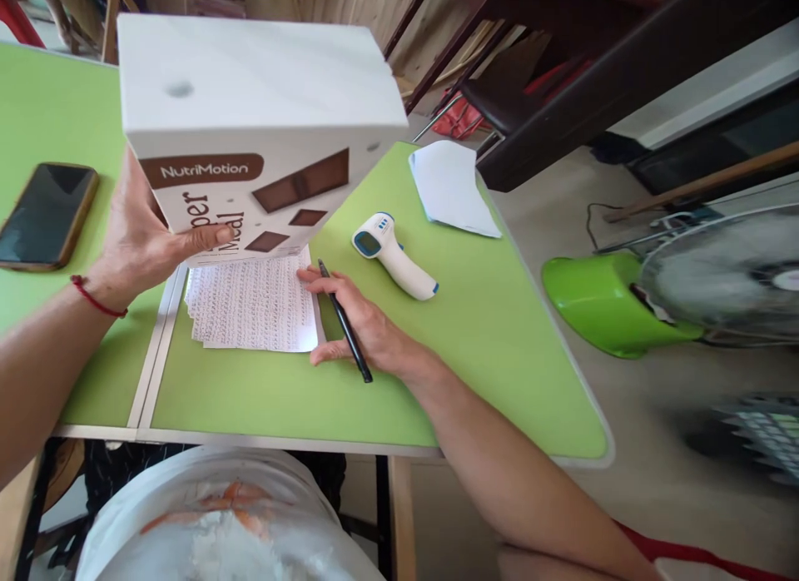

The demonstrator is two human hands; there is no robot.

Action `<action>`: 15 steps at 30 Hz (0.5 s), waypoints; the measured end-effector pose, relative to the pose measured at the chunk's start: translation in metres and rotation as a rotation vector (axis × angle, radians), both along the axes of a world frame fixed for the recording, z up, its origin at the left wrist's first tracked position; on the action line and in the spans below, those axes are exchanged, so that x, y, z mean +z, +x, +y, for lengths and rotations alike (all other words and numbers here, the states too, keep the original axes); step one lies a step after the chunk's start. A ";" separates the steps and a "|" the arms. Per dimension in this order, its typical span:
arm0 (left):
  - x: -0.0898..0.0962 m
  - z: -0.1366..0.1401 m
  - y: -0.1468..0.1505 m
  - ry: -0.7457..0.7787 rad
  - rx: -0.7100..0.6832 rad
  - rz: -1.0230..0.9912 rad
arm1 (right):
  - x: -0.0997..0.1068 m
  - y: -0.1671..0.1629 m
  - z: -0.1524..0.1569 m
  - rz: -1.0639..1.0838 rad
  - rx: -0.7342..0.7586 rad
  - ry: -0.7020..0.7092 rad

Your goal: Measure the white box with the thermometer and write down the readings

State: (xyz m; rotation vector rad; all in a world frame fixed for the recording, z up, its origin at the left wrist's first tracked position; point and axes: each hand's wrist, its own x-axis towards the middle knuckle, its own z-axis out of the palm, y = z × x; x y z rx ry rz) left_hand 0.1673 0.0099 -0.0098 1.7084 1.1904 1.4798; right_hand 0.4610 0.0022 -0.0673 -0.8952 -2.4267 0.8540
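Note:
My left hand (pixel 141 223) grips a white NutriMotion box (pixel 262 73) by its lower left side, thumb across the printed front, holding it tilted above the table. Under the box lies a fanned stack of paper sheets (pixel 255 310) covered in small rows of writing; its upper part is hidden by the box. My right hand (pixel 365 327) has a black pen (pixel 343 323) held across its fingers, and its fingertips are at the right edge of the sheets. Just beyond this hand rests a white and blue infrared thermometer (pixel 396 256).
A smartphone (pixel 47 215) lies at the left on the green table (pixel 487 348). More white paper (pixel 453 186) sits near the table's far right edge. To the right, a fan with a green base (pixel 612 302) stands on the floor. A dark chair (pixel 512 106) is behind.

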 end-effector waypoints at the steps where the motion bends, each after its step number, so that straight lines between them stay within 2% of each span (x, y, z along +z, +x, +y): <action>1: -0.001 0.000 0.000 0.006 -0.011 0.017 | 0.002 0.001 0.000 0.002 -0.010 -0.003; 5: -0.003 -0.003 0.001 0.073 0.010 0.105 | 0.007 0.002 0.000 -0.013 -0.044 0.006; 10: -0.008 -0.001 0.002 0.009 -0.055 0.139 | 0.008 0.001 0.001 -0.014 -0.038 -0.004; 15: -0.005 0.003 0.003 -0.008 0.040 0.245 | 0.007 0.001 -0.002 -0.036 -0.068 -0.024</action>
